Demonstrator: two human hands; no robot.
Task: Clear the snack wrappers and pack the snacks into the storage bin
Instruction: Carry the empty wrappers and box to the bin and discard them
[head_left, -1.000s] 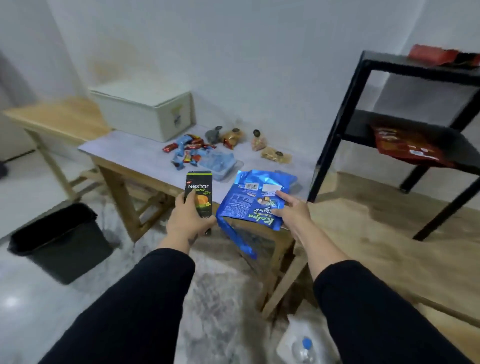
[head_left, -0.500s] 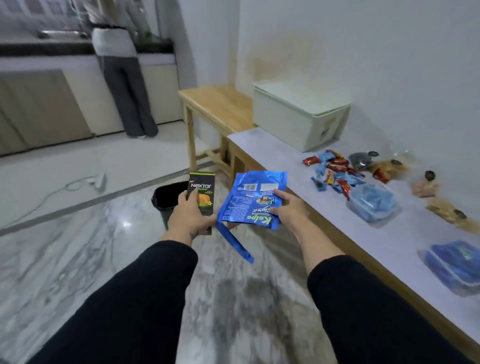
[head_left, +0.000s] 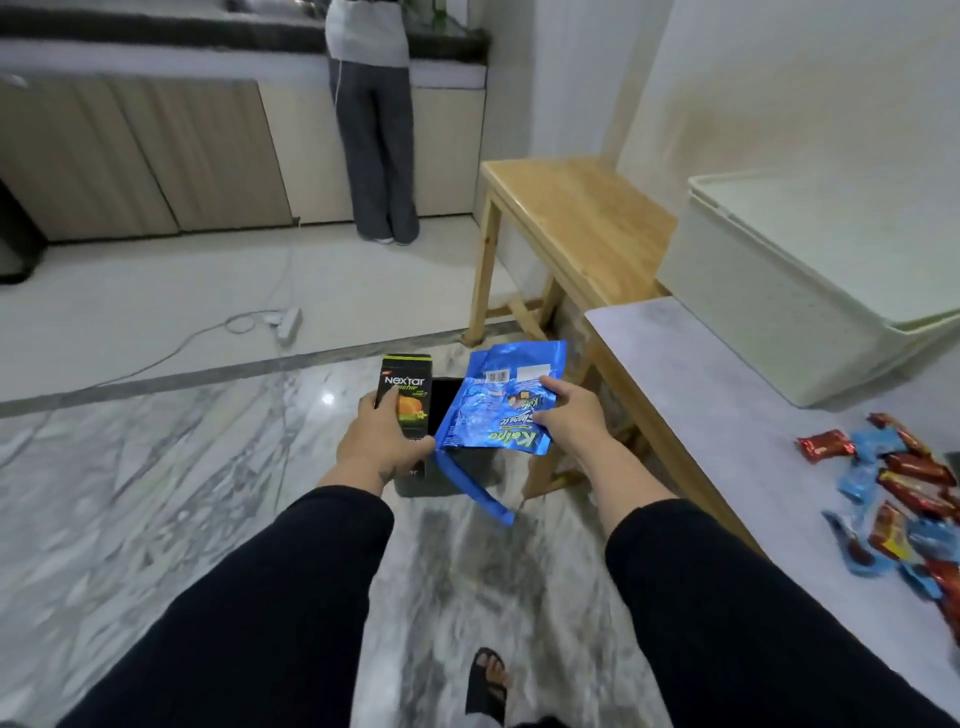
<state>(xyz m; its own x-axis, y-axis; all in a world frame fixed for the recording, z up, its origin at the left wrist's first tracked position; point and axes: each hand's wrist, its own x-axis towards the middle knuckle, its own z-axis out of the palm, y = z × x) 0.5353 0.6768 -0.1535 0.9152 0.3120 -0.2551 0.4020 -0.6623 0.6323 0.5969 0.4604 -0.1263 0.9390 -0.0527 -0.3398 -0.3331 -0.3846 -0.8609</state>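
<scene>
With the left hand (head_left: 382, 441) clamped on the black Nextar snack box (head_left: 408, 402) and the right hand's (head_left: 569, 418) fingers (head_left: 550, 385) pinching the empty blue foil wrapper (head_left: 498, 402), both should be centred above the black waste bin (head_left: 447, 400) before letting go.

Blue wrapper (head_left: 498, 402): glossy foil-like film, crinkled, torn strip hanging. Black carton (head_left: 407, 395): printed card, slight sheen. Floor (head_left: 156, 467): polished marble-look tile, glossy, reflecting light. Surface (head_left: 727, 426) right of wrapper: matt grey, smooth top. Bench (head_left: 576, 218) behind it: bare light wood, satin. Storage bin (head_left: 795, 291): matt off-white plastic. Sweets (head_left: 893, 493) on surface: shiny red and blue film. Sleeves (head_left: 291, 597): matt black cloth.
</scene>
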